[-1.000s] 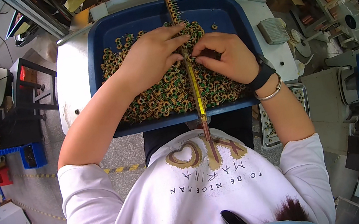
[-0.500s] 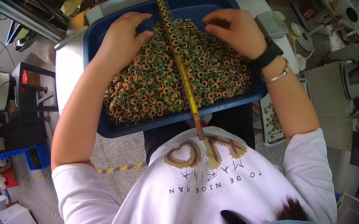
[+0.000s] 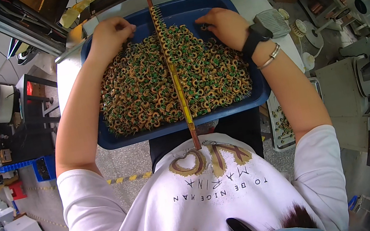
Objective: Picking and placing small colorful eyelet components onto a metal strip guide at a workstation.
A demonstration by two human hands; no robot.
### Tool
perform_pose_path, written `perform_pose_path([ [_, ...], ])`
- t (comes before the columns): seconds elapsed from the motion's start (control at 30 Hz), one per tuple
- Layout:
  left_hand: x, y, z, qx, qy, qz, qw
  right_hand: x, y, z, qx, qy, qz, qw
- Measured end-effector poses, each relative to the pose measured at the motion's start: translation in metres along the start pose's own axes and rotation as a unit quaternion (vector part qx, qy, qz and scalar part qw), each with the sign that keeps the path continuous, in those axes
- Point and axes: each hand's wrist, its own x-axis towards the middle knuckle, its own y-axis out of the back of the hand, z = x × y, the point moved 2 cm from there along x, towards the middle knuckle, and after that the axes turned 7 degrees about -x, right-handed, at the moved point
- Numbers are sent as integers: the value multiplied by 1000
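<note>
A blue tray [image 3: 115, 139] rests in front of me, heaped with small green-and-copper ring coils [image 3: 141, 88]. A long thin rod [image 3: 174, 75] strung with coils lies lengthways across the middle of the tray, its near end against my shirt. My left hand [image 3: 110, 35] is at the tray's far left, fingers curled down into the coils. My right hand [image 3: 226, 23], with a black watch and a bracelet on its wrist, is at the far right, fingertips pinching among the coils. Whether either hand holds a coil is hidden.
A white bench [image 3: 67, 86] carries the tray. A small tray with more coils [image 3: 281, 121] sits lower right by my arm. Machines and spools [image 3: 313, 33] stand at right; black equipment with a red display [image 3: 30, 99] and blue bins [image 3: 42, 168] at left.
Both hands moved from the middle of the heap next to the rod outward and up to the tray's far corners. The tray and rod appear larger and lower in view.
</note>
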Motion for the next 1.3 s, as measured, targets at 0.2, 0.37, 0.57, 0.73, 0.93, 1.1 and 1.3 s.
perform_pose_path([
  [0.2,-29,6,17,-76,21,60,995,2,9,-12,2,-52,-56,997],
  [0.37,-59,-8,49,65,-198,91,974,-8,26,-52,212,-85,-28,973],
  [0.57,-83,-19,64,38,-237,-48,969,-24,30,-110,394,-57,-67,915],
  [0.73,-93,-28,66,158,-340,-111,920,-29,29,-111,330,-67,-45,941],
  [0.93,-110,-46,77,309,-317,-90,892,-29,30,-115,315,-61,-25,947],
  [1.1,-113,-52,87,381,-273,-113,876,-25,29,-116,271,-58,-29,960],
  [1.3,-105,-42,78,264,-281,-93,918,-24,27,-114,192,-35,55,979],
])
